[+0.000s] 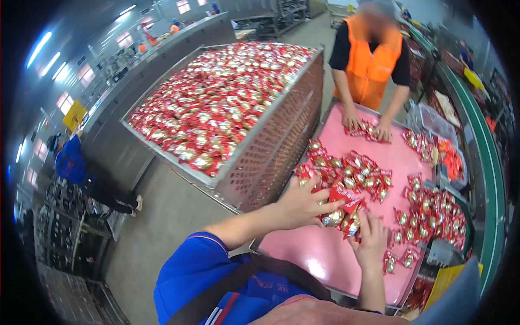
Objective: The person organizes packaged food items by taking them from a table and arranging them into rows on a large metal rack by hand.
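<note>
Red-and-gold wrapped packets (335, 218) are bunched between my two hands above the pink tabletop (292, 254). My left hand (303, 203) reaches in from the left, its fingers curved over the bunch. On the near right side, my right hand (369, 238) has its fingers closed against the same packets. Just beyond my hands lies a loose pile of similar packets (363, 176). Another heap (430, 216) spreads over the table's right side, with a few single packets near its front. What is inside the wrappers is hidden.
A perforated metal bin (271, 146) heaped with the same packets stands left of the table. Across from me, a person in an orange vest (374, 59) handles packets. A clear plastic crate (433, 122) and a green-edged conveyor (476, 119) run along the right.
</note>
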`<control>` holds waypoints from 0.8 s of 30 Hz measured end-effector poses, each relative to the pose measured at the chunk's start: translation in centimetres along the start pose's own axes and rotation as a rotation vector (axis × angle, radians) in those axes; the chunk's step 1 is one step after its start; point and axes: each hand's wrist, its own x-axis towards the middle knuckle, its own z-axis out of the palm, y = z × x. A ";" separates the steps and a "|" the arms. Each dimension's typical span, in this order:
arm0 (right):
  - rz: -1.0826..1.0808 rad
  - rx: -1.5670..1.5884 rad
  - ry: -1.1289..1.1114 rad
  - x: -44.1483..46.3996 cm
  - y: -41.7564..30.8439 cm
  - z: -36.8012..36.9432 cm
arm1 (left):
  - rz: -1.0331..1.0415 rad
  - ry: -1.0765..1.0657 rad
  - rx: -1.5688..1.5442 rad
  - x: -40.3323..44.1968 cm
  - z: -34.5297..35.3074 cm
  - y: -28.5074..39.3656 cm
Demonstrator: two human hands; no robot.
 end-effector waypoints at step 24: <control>-0.221 -0.136 -0.044 53.3 -42.9 17.3 | -0.327 0.304 0.088 -23.1 -21.0 -57.5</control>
